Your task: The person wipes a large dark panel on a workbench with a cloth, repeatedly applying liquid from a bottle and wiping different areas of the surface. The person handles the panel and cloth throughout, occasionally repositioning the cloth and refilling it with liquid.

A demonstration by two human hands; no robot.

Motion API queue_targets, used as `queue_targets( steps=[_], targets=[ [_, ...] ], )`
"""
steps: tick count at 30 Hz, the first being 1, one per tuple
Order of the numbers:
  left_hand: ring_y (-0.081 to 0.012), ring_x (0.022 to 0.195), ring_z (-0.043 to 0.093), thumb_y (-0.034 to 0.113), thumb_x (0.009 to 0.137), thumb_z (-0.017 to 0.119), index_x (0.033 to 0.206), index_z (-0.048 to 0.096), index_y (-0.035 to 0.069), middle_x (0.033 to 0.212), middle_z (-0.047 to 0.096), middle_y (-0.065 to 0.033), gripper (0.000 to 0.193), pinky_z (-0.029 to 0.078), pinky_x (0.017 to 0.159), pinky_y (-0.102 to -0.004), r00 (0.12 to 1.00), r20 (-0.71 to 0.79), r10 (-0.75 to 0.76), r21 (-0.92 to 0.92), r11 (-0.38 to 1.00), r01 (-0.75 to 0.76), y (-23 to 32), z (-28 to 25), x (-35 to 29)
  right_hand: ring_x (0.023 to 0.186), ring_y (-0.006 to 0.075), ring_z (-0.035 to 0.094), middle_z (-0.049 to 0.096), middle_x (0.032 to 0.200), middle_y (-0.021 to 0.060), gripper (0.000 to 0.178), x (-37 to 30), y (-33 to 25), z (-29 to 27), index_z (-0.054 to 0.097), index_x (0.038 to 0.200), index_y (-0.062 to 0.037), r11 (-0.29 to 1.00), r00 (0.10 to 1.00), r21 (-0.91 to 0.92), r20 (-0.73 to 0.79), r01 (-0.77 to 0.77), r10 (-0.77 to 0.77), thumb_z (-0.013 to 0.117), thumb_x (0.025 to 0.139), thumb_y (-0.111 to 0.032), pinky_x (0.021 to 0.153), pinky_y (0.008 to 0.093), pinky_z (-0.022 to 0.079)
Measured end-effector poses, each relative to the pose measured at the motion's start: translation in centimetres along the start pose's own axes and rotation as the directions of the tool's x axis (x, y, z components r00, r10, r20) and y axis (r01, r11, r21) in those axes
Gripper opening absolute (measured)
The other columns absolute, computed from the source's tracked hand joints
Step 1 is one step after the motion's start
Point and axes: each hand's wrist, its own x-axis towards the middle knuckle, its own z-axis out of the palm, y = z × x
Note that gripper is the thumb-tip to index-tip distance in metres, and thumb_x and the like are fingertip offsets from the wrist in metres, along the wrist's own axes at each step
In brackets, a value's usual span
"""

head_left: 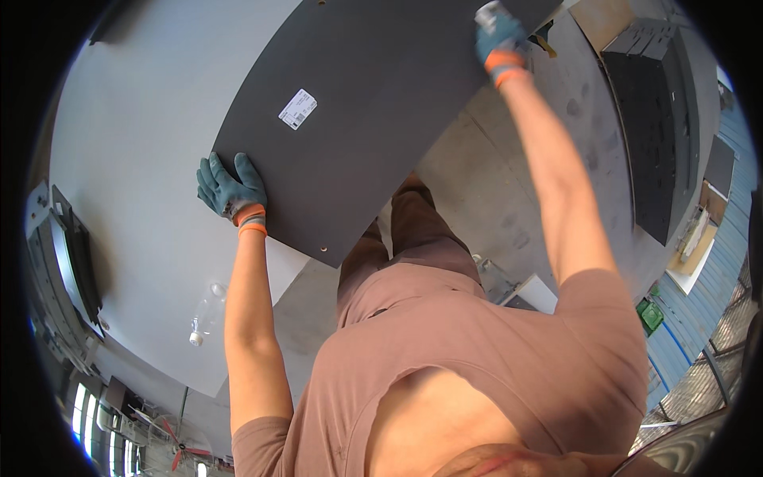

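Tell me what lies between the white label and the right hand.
Only a bare stretch of the dark panel lies between the white label and the right hand; the head view shows it.

A white label point(298, 110) sits on the dark panel point(358, 151); its small print cannot be read.

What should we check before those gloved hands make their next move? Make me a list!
1. Gloves on both hands: ok.
2. Left hand at the dark panel: ok, at its left edge, fingers spread.
3. Right hand gripping the white item: ok, but what it is, cannot tell.
4. Panel face bare: not ok, a white label is on it.
5. Clear bottle apart from the panel: ok.
6. Panel's underside: cannot tell, hidden.
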Motion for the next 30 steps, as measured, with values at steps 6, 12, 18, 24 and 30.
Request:
queue_targets(
  steps=[6,12,18,24,30],
  targets=[
    [-0.0371,0.146,0.045,0.056,0.103,0.054,0.144,0.06,0.005,0.154,0.054,-0.0183,0.066,0.027,0.124,-0.0512,1.0,0.024,-0.011,0.012,1.0,0.011,0.8,0.0,0.5,0.103,0.0355,0.066,0.067,0.113,0.0111,0.025,-26.7,-21.8,-4.0,0.067,0.116,-0.0117,0.956,0.818,0.198,0.497,0.217,-0.289,0.057,0.094,-0.016,0.083,0.0461,0.06],
    [-0.0369,0.146,0.045,0.057,0.103,0.053,0.145,0.06,0.005,0.155,0.054,-0.0183,0.067,0.027,0.125,-0.0505,1.0,0.019,-0.013,0.007,1.0,0.013,0.2,0.4,0.3,0.104,0.0337,0.068,0.07,0.112,0.0103,0.022,-29.2,-24.5,-5.0,0.07,0.112,-0.0155,0.965,0.679,0.229,0.689,0.125,-0.251,0.059,0.092,-0.017,0.08,0.0499,0.058],
    [-0.038,0.144,0.047,0.054,0.101,0.057,0.141,0.062,0.003,0.151,0.057,-0.0189,0.064,0.029,0.123,-0.0516,1.0,-0.007,0.0,-0.01,1.0,0.0,0.2,0.3,0.3,0.066,0.0029,0.037,0.045,0.074,-0.0061,0.015,-10.0,-9.9,-3.2,0.056,0.08,-0.0099,0.085,0.869,0.886,0.423,-0.456,0.256,0.044,0.088,-0.006,0.058,0.0195,0.028],
    [-0.0382,0.141,0.05,0.052,0.1,0.06,0.138,0.064,0.003,0.148,0.059,-0.0188,0.062,0.031,0.121,-0.0525,0.999,-0.039,0.019,0.023,1.0,-0.018,-0.3,0.3,0.0,0.067,0.022,0.063,0.063,0.076,0.0056,0.012,-0.5,0.0,-2.8,0.064,0.091,-0.0113,0.927,0.847,0.237,0.514,-0.289,0.133,0.058,0.099,-0.017,0.059,0.0361,0.049],
    [-0.0384,0.14,0.051,0.052,0.1,0.061,0.137,0.065,0.002,0.147,0.06,-0.019,0.062,0.031,0.12,-0.0531,0.999,-0.028,0.017,0.011,1.0,-0.017,0.7,0.1,0.6,0.078,0.0228,0.07,0.076,0.088,0.0067,0.021,-4.7,-4.3,-5.5,0.075,0.103,-0.0146,0.791,0.577,0.049,0.712,-0.61,0.401,0.077,0.089,-0.03,0.076,0.0403,0.056]
  ],
)
